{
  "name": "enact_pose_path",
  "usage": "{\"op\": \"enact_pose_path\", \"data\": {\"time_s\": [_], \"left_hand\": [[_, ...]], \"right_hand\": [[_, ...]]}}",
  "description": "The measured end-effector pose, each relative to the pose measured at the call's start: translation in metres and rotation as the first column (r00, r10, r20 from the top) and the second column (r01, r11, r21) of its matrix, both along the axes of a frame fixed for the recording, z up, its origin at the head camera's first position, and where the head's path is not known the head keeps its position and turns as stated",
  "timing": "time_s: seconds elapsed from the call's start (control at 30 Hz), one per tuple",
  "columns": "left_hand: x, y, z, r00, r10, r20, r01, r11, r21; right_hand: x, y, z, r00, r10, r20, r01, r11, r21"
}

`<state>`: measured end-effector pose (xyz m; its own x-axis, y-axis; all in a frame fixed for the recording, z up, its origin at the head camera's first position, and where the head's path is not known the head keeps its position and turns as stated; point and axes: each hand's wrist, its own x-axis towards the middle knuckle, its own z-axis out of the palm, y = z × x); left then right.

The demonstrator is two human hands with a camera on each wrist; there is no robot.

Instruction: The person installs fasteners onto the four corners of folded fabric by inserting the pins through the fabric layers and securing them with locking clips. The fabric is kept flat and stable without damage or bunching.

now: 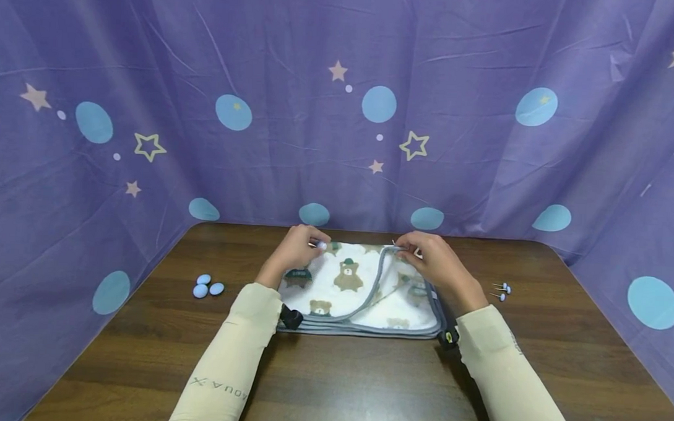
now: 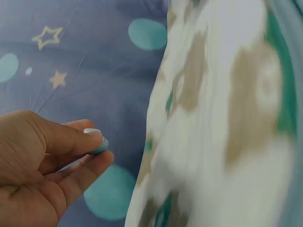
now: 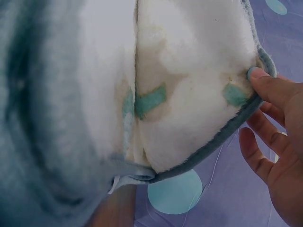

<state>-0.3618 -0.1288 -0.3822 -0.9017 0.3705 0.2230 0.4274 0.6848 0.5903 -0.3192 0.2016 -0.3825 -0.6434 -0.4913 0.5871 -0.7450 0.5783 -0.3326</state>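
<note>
Lying folded, white bear-print blanket shows grey trim.

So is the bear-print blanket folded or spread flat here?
Folded. The blanket shows stacked grey edges along its near side, and a top layer lies turned over diagonally. The right hand pinches its far edge.

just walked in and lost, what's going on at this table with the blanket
A person is working on a folded bear-print blanket on a wooden table. The left hand pinches a small blue-headed pin at the blanket's far left edge. The right hand holds the grey trim at the far right corner, thumb pressed on the fabric. Three blue ovals lie to the left, and two spare pins to the right.
</note>
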Motion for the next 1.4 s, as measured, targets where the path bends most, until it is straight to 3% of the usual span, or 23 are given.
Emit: {"op": "enact_pose_path", "data": {"time_s": [0.27, 0.47, 0.73, 0.97, 1.4], "left_hand": [[0.002, 0.045, 0.001, 0.998, -0.048, -0.047, 0.055, 0.988, 0.143], [0.004, 0.073, 0.002, 0.999, -0.041, -0.017, 0.044, 0.968, 0.246], [0.006, 0.101, 0.000, 0.995, -0.073, -0.071, 0.091, 0.945, 0.314], [0.007, 0.115, -0.005, 0.992, -0.102, -0.081, 0.125, 0.918, 0.377], [0.009, 0.121, -0.007, 0.988, -0.138, -0.063, 0.152, 0.869, 0.472]], "right_hand": [[0.000, 0.000, 0.001, 1.000, -0.001, -0.027, 0.001, 1.000, 0.001], [-0.002, 0.000, -0.001, 0.999, 0.024, -0.028, -0.024, 1.000, -0.008], [-0.004, 0.002, -0.001, 1.000, 0.031, 0.002, -0.031, 1.000, -0.004], [-0.004, 0.002, -0.002, 0.999, 0.027, 0.026, -0.027, 1.000, -0.002], [-0.002, 0.001, 0.000, 0.999, 0.036, 0.006, -0.036, 0.999, -0.028]]}}
